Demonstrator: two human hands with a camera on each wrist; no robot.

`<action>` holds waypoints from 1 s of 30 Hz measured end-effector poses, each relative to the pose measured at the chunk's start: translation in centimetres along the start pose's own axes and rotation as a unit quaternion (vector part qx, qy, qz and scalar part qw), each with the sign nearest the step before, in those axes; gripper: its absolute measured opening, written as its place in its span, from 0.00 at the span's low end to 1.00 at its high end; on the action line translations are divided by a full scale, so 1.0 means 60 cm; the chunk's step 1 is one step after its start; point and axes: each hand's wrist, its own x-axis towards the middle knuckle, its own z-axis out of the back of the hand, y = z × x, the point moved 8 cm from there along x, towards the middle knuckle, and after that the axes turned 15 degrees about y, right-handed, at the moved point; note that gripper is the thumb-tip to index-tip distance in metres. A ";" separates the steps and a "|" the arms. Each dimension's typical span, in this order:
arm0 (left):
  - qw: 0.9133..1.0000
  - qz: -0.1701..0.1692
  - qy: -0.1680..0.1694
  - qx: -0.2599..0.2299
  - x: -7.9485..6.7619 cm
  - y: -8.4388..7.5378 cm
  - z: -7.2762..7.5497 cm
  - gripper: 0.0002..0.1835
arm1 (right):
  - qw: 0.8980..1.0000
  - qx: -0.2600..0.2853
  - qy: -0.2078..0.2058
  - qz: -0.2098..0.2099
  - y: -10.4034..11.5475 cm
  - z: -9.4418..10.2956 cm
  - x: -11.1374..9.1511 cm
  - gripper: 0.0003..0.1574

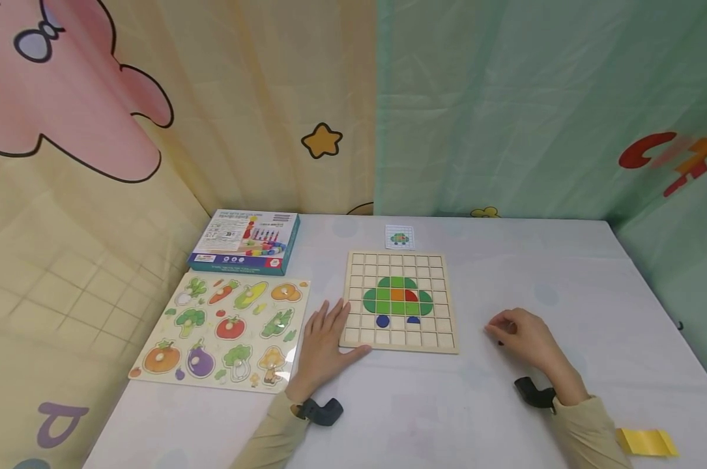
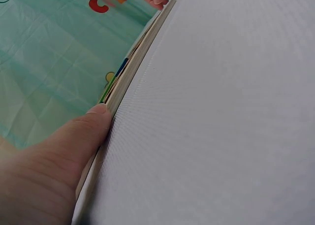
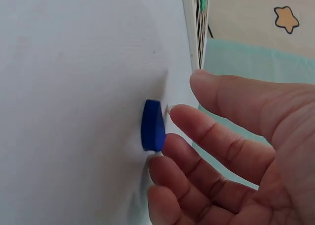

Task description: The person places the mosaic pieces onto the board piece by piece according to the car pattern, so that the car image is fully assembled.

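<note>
A square wooden grid board [image 1: 401, 332] holds flat green, orange and red pieces in a car-like shape. Beneath them sit a blue round shape [image 1: 382, 321] and a blue half-round piece [image 1: 413, 320]. My left hand [image 1: 328, 345] spreads along the board's left side, its thumb [image 2: 81, 131] against the front edge. Right of the board, my right hand [image 1: 523, 335] is low over the table, fingers loosely bent. Close to those fingertips is a small blue piece with a curved side [image 3: 152, 125]; the thumb stays apart from it. Whether the fingers touch it, I cannot tell.
A small pattern card [image 1: 399, 238] lies behind the board. To the left are a vegetable puzzle board [image 1: 212, 326] and a toy box [image 1: 244, 241]. A yellow piece of paper [image 1: 648, 442] lies by the right sleeve. Printed curtains hang behind the white-covered table [image 1: 423, 417].
</note>
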 end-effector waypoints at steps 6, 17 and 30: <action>1.000 -0.004 -0.002 -0.003 -0.001 -0.002 0.002 0.51 | 1.000 0.014 -0.004 -0.002 -0.004 -0.003 -0.005 0.07; 1.000 -0.008 -0.003 0.002 0.000 -0.004 0.001 0.51 | 0.999 0.018 0.032 0.030 0.009 -0.008 -0.007 0.08; 1.000 -0.009 -0.006 -0.001 -0.001 -0.004 0.003 0.51 | 0.997 0.019 0.063 0.042 0.008 -0.015 -0.005 0.09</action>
